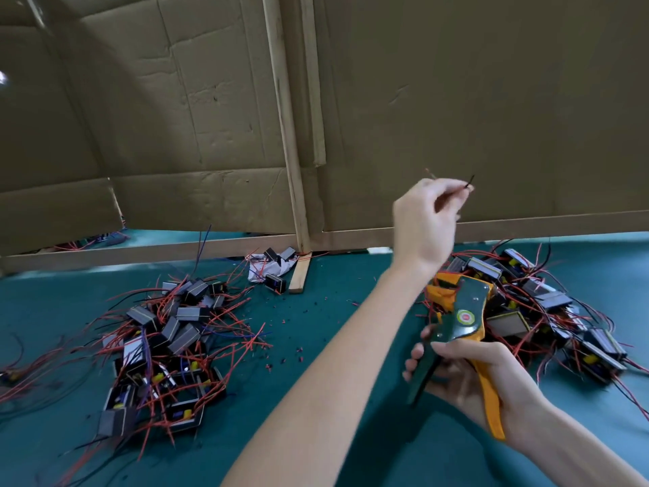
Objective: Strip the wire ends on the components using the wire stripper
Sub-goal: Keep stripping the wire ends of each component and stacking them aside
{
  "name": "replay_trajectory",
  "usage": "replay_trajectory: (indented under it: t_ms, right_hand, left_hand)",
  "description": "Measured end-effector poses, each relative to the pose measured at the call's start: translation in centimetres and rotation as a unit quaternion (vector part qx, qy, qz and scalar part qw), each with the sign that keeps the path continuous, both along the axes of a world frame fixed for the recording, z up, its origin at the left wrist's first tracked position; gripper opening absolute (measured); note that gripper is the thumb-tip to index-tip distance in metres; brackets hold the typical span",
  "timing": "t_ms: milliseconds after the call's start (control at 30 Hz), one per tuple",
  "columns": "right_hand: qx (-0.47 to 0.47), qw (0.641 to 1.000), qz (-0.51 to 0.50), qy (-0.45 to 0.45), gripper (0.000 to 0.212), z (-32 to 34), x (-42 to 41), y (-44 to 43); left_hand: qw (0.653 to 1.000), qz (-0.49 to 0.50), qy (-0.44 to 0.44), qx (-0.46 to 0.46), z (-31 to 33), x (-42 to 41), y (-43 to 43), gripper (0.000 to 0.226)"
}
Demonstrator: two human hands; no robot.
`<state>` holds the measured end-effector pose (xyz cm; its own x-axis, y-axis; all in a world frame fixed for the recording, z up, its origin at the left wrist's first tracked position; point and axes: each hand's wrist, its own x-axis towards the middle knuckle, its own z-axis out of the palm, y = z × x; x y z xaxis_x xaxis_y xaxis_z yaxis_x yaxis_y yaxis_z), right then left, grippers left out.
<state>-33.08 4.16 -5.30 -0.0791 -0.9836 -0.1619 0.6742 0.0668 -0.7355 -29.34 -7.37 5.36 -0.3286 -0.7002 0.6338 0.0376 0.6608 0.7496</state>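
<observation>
My right hand [467, 374] grips the green and orange wire stripper [460, 321] by its handles, jaws pointing up and away over the right pile. My left hand [426, 219] is raised above the stripper, fingers pinched on thin red and black wire ends [469, 184] that stick up past the fingertips. No component is visible hanging from these wires. A pile of black components with red wires [168, 346] lies at the left. A second pile [548, 311] lies at the right, behind the stripper.
The green table [333, 346] carries scattered insulation bits [295, 349] between the piles. A cardboard wall [456, 100] with wooden strips [286, 128] closes the back. Two components sit on crumpled white paper [267, 268] by the wall's foot.
</observation>
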Motion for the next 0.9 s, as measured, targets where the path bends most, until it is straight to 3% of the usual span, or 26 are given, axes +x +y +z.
replay_trajectory:
  t_ms: [67,200,300,367,433,500,567,633,700,833,900]
  right_hand:
    - [0.005,1.000,-0.005,-0.007,0.018,0.0,-0.1,-0.1]
    - [0.014,1.000,-0.003,-0.014,0.022,-0.2,-0.1,-0.1]
    - [0.024,1.000,0.003,-0.011,0.026,-0.4,0.1,-0.2]
    - [0.025,1.000,0.004,-0.011,0.021,-0.5,0.1,-0.1]
    - [0.022,1.000,0.007,-0.007,0.021,-0.5,0.1,-0.1]
    - [0.017,1.000,0.004,0.004,0.024,-0.5,-0.1,-0.1]
    - [0.015,1.000,-0.005,0.015,0.024,-0.4,-0.2,-0.1]
    - [0.016,1.000,-0.019,0.019,0.022,-0.4,-0.4,-0.3]
    - [0.019,0.999,-0.028,0.015,0.021,-0.4,-0.5,-0.4]
    - [0.022,0.999,-0.030,0.005,0.024,-0.7,-0.8,-0.4]
    - [0.020,0.999,-0.029,0.008,0.023,-0.9,-1.0,-0.4]
  left_hand:
    - [0.998,-0.044,-0.012,0.048,0.2,-1.6,0.3,0.019]
    - [0.970,-0.168,-0.150,0.096,-0.8,-0.5,0.1,0.034]
    - [0.955,-0.203,-0.171,0.132,-1.8,3.4,-1.6,0.030]
    - [0.960,-0.146,-0.198,0.135,-2.0,6.8,-3.9,0.028]
    - [0.954,0.002,-0.278,0.107,-2.2,10.9,-7.2,0.034]
    - [0.895,0.174,-0.405,0.071,-2.7,15.2,-10.5,0.035]
    - [0.803,0.278,-0.520,0.082,-3.6,19.3,-12.9,0.025]
    - [0.707,0.287,-0.636,0.114,-4.8,22.2,-14.0,0.013]
    - [0.635,0.260,-0.716,0.123,-6.0,23.7,-14.6,0.008]
    - [0.610,0.305,-0.729,0.048,-7.8,24.2,-15.0,0.013]
    - [0.581,0.341,-0.739,-0.004,-8.5,24.1,-15.1,0.030]
